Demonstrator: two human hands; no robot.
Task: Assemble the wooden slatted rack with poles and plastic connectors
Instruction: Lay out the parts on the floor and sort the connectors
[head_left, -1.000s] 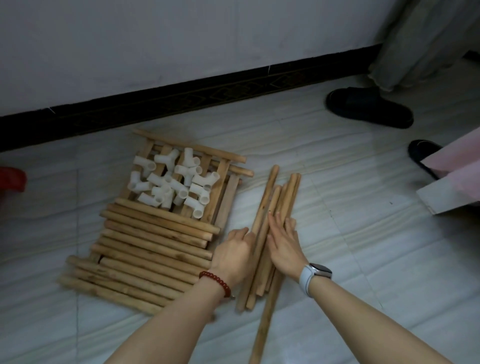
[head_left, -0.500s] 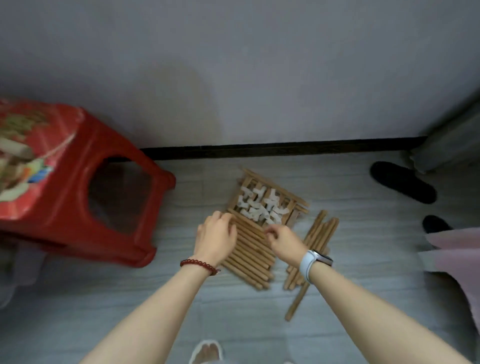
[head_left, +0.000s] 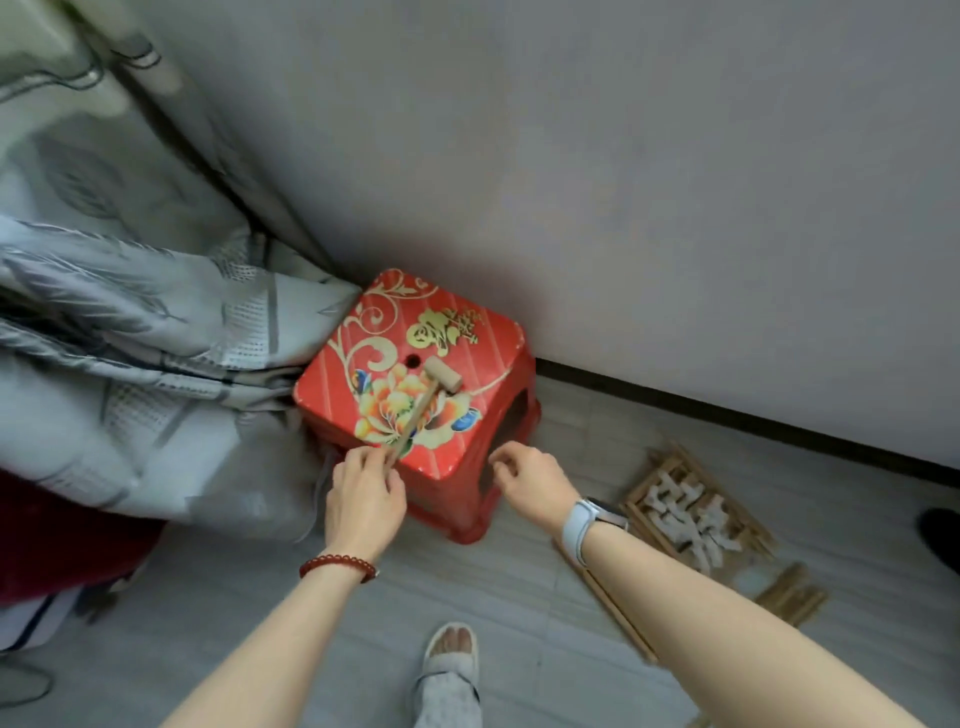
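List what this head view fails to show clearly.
- Left hand grip: its fingers hide the mallet handle's end; contact unclear.
- White connectors on the slat panel: blurred, uncountable.
- Poles: mostly hidden by the right forearm.
- Stool legs: hidden beneath its seat and both hands.
- Dark shoe: cut off by the right edge.

A gold ornamental character is showing on the seat of the red stool (head_left: 470, 447), sitting toward two o'clock from the seat's middle hole; it is too blurred to read with certainty. Nothing else in view is carrying any readable word, label, brand or number.
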